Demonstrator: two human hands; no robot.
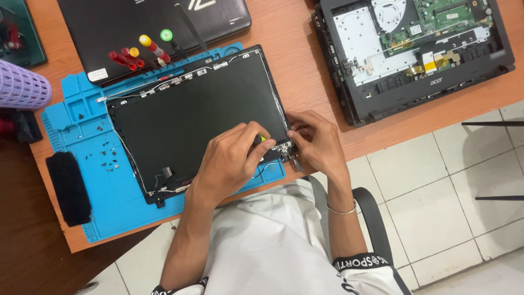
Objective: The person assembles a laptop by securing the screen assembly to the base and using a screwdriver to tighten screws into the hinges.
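Laptop screen panel (pixel 191 114): thin, fragile, best handled by edges; left hand (pixel 232 158) clamped on screwdriver (pixel 261 139), right hand (pixel 315 142) pinching corner hinge (pixel 286 147).

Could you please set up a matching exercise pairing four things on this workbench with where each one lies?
Things:
1. laptop screen panel
2. opened laptop base
3. screwdrivers
4. loose screws

Places:
A. on the closed black laptop at the top of the desk
B. on the blue mat, left of the panel
C. at the right end of the desk, circuit board showing
D. flat on the blue mat, both hands at its near corner

Pairs: 1-D, 2-C, 3-A, 4-B. The left hand grips a small tool at that corner; the right hand steadies the hinge.
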